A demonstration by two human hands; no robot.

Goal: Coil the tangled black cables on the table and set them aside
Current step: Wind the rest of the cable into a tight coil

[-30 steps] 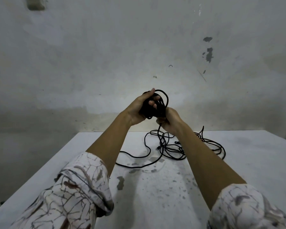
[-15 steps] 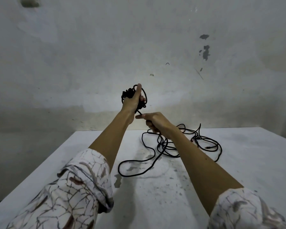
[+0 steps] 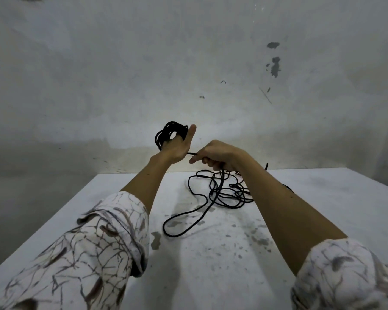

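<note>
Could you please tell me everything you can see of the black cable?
The cable is thin, black and flexible-looking. Part is wound in a small coil round the raised left hand; a strand runs to the right hand, which pinches it. The rest lies in tangled loops on the white table.

Your one head-worn camera looks forward and down (wide-angle) at the tabletop (image 3: 323,198), close, facing the wall (image 3: 121,74).

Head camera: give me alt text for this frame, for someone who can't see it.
A person's raised left hand carries a bundle of coiled black cable looped round its fingers, while the right hand pinches the strand running from it. The rest of the cable lies in a loose tangle on a stained white table before a grey wall.
</note>
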